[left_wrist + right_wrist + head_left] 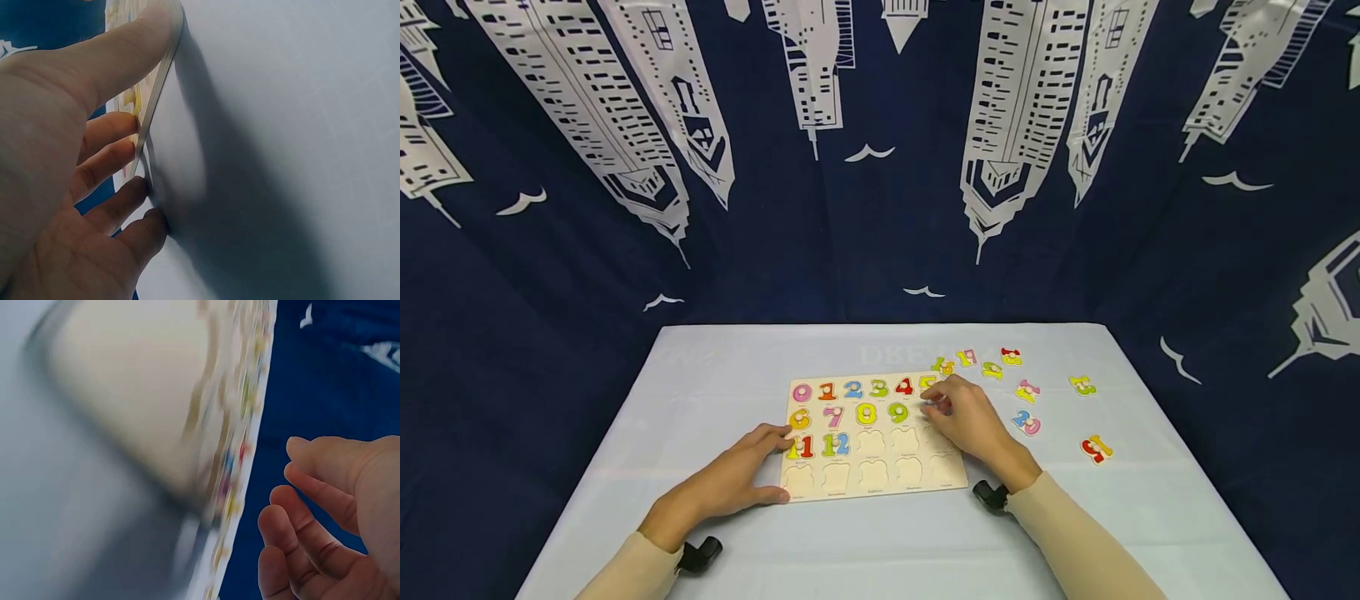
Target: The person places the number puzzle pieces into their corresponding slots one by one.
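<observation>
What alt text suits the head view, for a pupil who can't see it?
A person's left hand rests on the left edge of a partly filled number puzzle board, while the right hand is over its right side. Loose number pieces lie beyond and right of the board on a white table, before navy cloth printed with white buildings.

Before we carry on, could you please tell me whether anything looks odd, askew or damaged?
The cloth behind the table looks odd: its printed buildings hang upside down, tops pointing downward. The puzzle board also sits slightly crooked on the table. I see no damage.
</observation>
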`<action>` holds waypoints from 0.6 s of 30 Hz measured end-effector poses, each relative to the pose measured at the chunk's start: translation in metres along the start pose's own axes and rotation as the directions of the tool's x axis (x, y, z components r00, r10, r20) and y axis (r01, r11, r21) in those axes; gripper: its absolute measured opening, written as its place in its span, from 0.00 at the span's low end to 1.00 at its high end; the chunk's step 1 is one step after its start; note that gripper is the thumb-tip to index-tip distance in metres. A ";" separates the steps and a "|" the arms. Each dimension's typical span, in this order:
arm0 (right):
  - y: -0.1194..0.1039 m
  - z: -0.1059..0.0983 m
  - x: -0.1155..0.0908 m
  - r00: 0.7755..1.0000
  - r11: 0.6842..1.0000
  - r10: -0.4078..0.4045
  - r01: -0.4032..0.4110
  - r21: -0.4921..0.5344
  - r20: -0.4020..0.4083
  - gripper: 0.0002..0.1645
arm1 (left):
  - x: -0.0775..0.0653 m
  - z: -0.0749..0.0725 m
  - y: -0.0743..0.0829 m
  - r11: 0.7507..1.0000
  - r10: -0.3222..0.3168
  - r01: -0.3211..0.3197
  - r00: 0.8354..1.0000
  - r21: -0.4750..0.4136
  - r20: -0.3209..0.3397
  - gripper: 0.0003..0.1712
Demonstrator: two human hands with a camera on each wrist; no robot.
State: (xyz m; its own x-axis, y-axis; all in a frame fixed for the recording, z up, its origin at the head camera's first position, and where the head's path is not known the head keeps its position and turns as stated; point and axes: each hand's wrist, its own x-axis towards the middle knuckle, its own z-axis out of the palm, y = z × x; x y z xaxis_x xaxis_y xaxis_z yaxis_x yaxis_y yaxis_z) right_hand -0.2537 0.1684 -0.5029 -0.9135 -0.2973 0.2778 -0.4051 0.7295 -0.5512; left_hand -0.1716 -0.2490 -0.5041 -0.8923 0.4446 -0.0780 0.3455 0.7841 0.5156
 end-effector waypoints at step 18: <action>0.123 -0.095 -0.017 0.982 0.980 0.169 -0.176 -0.092 -0.080 0.25 | 0.000 0.002 -0.004 1.000 -0.002 0.002 1.000 0.000 -0.002 0.47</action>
State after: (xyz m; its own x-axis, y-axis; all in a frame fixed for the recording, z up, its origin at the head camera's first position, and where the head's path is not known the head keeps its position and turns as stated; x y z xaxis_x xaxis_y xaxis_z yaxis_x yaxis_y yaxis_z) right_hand -0.2841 0.3216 -0.5008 -0.9626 -0.1195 0.2432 -0.2328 0.8242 -0.5163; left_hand -0.1720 -0.2513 -0.5075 -0.8938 0.4419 -0.0772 0.3436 0.7850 0.5155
